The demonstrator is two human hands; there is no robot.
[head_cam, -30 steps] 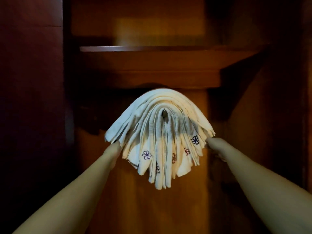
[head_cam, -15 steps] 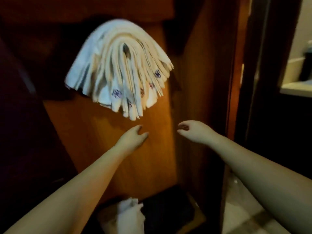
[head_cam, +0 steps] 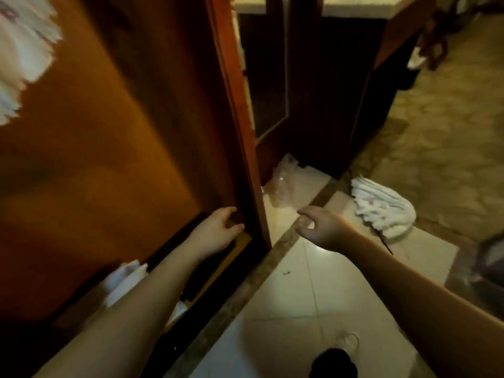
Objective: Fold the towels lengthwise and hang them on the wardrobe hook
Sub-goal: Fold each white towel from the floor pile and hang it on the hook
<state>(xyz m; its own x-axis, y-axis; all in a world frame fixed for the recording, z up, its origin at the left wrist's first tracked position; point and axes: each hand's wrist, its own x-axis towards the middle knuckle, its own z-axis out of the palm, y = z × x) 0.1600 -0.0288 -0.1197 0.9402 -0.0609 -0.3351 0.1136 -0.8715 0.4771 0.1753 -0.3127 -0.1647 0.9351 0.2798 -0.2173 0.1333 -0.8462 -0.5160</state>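
Note:
A bundle of white hung towels point(head_cam: 21, 55) shows blurred at the upper left, against the wardrobe's orange inner panel point(head_cam: 109, 159); the hook is out of sight. A pile of white towels point(head_cam: 381, 211) lies on the tiled floor at the right. My left hand point(head_cam: 218, 233) hovers low by the wardrobe's front edge, fingers loosely curled, holding nothing. My right hand point(head_cam: 319, 227) reaches out over the floor toward the pile, fingers relaxed and empty, well short of it.
White cloth point(head_cam: 122, 279) lies at the wardrobe's bottom, partly behind my left forearm. A crumpled clear plastic bag point(head_cam: 283, 184) sits on the floor by a dark cabinet point(head_cam: 327, 91). My shoe point(head_cam: 338, 358) shows at the bottom.
Both hands have let go of the hung towels and dropped down. My view has swung down and right, bringing the floor and the towel pile into sight.

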